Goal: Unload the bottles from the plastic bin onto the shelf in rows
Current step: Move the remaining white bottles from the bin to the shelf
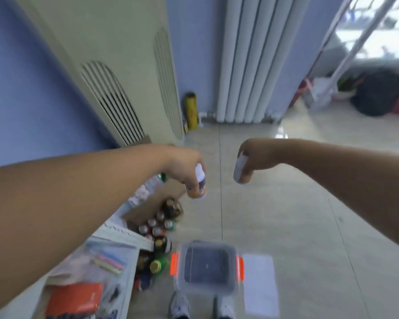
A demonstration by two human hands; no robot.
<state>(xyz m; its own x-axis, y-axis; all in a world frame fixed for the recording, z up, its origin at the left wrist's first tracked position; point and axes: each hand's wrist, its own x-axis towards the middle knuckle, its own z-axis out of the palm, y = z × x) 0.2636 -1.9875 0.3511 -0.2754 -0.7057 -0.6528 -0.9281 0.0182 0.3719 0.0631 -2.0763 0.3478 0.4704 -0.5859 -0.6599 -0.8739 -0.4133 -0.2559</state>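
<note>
My left hand (187,171) grips a small bottle (200,183) with a white cap and a dark and orange body, held out over the floor. My right hand (251,160) grips a white bottle (239,168), a little to the right at about the same height. Below them, on the floor by my feet, stands the clear plastic bin (207,265) with orange latches; I see no bottles in it. Several bottles (161,224) stand packed on a low shelf at the lower left. The whole view is blurred.
A shelf top (83,272) at the lower left carries plastic bags, chalk sticks and an orange booklet. A white sheet (259,284) lies right of the bin. An air-conditioner cabinet (115,88), a yellow can (191,111) and a white radiator (251,65) line the far wall.
</note>
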